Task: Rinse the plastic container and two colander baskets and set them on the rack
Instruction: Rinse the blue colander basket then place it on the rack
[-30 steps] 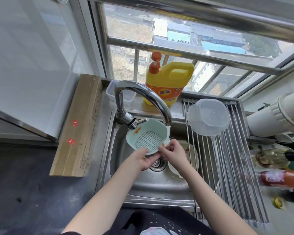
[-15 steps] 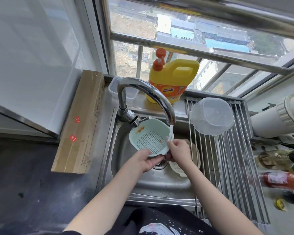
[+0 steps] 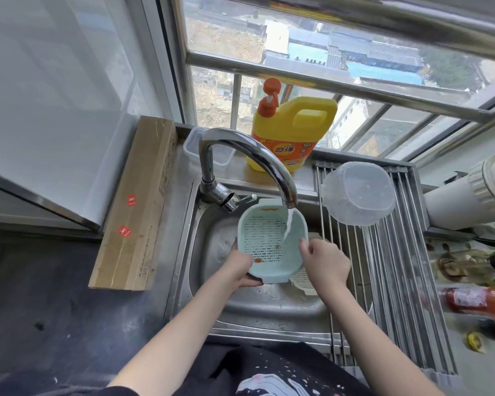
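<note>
A pale green colander basket [image 3: 272, 238] with orange food bits is held over the sink [image 3: 209, 252], its inside facing me under water running from the tap [image 3: 246, 155]. My left hand [image 3: 240, 267] grips its lower left rim. My right hand [image 3: 325, 262] holds its right rim, fingers curled at the edge. A cream colander basket [image 3: 305, 278] lies in the sink bottom, mostly hidden by the green one and my right hand. The clear plastic container [image 3: 359, 192] lies upturned on the roll-up rack [image 3: 397, 270].
A yellow detergent jug [image 3: 292, 132] and a small clear box [image 3: 195, 144] stand on the sill behind the sink. A long cardboard box [image 3: 137, 201] lies on the left counter. Bottles [image 3: 475, 298] and a white pipe [image 3: 475, 192] sit right of the rack.
The green basket has turned and shifted, so the water now runs into its right side. My right hand moved from the lower rim to the right rim.
</note>
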Available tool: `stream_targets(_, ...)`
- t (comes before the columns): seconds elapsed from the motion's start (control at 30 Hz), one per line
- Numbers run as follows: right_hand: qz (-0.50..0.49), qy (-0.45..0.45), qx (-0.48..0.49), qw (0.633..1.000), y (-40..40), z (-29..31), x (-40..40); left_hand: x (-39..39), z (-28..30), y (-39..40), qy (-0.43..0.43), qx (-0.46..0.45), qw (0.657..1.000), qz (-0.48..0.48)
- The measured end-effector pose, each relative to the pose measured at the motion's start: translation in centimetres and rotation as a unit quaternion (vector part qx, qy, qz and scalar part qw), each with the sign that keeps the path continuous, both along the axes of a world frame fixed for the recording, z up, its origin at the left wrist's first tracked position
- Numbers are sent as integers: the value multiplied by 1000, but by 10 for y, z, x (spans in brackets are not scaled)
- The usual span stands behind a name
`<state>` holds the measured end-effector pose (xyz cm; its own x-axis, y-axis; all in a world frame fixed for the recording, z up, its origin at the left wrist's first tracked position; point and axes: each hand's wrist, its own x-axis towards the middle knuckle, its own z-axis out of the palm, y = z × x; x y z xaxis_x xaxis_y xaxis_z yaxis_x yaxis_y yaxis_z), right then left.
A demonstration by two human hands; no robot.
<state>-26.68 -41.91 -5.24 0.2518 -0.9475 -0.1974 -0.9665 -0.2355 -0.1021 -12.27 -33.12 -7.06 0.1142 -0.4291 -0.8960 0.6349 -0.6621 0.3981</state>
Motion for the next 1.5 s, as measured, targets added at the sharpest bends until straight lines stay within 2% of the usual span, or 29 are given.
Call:
stream_targets(0.07, 144, -56, -91, 984, 5, -3, -5, 2, 1, -2, -70, -16, 996, -61)
stream_targets(0.1, 217, -62, -103, 969, 9, -5, -6, 2, 2, -3, -90, -22, 993, -76)
stream_targets(0.17, 300, -9, -28, 954, 17, -16, -2, -1, 10, -4, -108, -31, 990, -89)
stream_targets(0.3, 206, 96, 145, 963, 38, -24, 23, -12, 13, -9, -115, -72, 986, -98)
stream_targets(0.43, 254, 42, 261, 930, 44, -14, 27, -16, 5, -9, -54, -63, 996, 13)
stream_targets(0.47, 250, 39, 245, 936, 38, -12, 21, -16, 2, -8, -57, -63, 996, 5)
stream_targets(0.57, 183, 69, 97, 976, 20, -18, 10, -16, 3, -11, -73, -82, 994, -21)
stream_targets(0.63, 142, 80, 126, 979, 28, -19, 20, -21, 3, -17, -65, -104, 992, -21)
stream_targets(0.77, 226, 24, 236, 945, 38, -14, 24, -18, 1, -14, -53, -109, 992, -18)
stream_targets(0.8, 209, -5, 238, 949, 31, -10, 18, -14, -1, -13, -57, -105, 992, -29)
stream_targets(0.93, 84, -104, 139, 981, 11, 4, 5, -9, -3, -13, -100, -84, 986, -103)
stream_targets(1.0, 93, -150, 114, 978, 8, 9, 8, -4, -6, -14, -139, -68, 978, -142)
stream_targets(1.1, 143, -87, 118, 979, 2, 10, 4, 8, -7, -16, -239, -55, 948, -206)
stream_targets(1.2, 184, -47, 135, 972, -3, 6, 3, 13, -2, -19, -331, -104, 901, -261)
stream_targets(1.27, 286, -10, 157, 945, -7, 1, 10, 14, -4, -21, -390, -123, 857, -313)
stream_targets(1.33, 383, 59, 184, 903, -11, -5, 16, 18, -9, -25, -446, -128, 800, -380)
stream_targets(1.5, 465, 167, 238, 836, -14, -9, 22, 25, -8, -31, -480, -126, 752, -433)
